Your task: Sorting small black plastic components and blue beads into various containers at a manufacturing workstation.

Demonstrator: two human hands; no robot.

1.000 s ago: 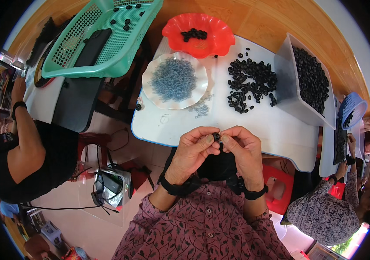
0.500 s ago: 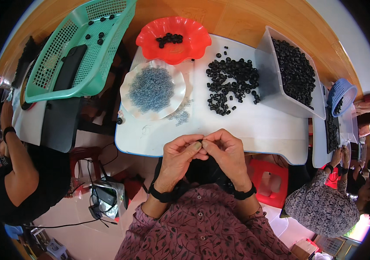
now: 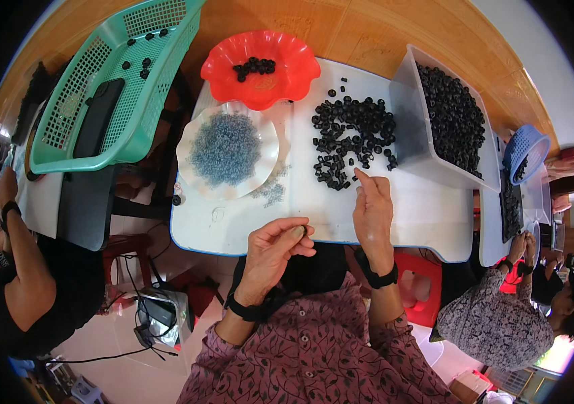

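Fingers of my left hand (image 3: 275, 244) pinch a small black ring (image 3: 304, 231) over the near edge of the white table (image 3: 428, 222); my right hand (image 3: 372, 210) lies flat on the table, fingers loosely together, index tip touching the near edge of the loose pile of black rings (image 3: 353, 139).

Right of that pile, a clear plastic bin (image 3: 413, 128) is full of black rings. At the far edge, a red scalloped bowl (image 3: 260, 67) holds a few more. Beside it, a white scalloped plate (image 3: 228, 149) carries a heap of tiny blue-grey pieces, with some spilled onto the table.

Half a second ago both hands met at the ring; now the right has left it and reached forward to the pile.

A green mesh basket (image 3: 112, 81) with a dark phone and a few rings sits to the left, and other people work on both sides.
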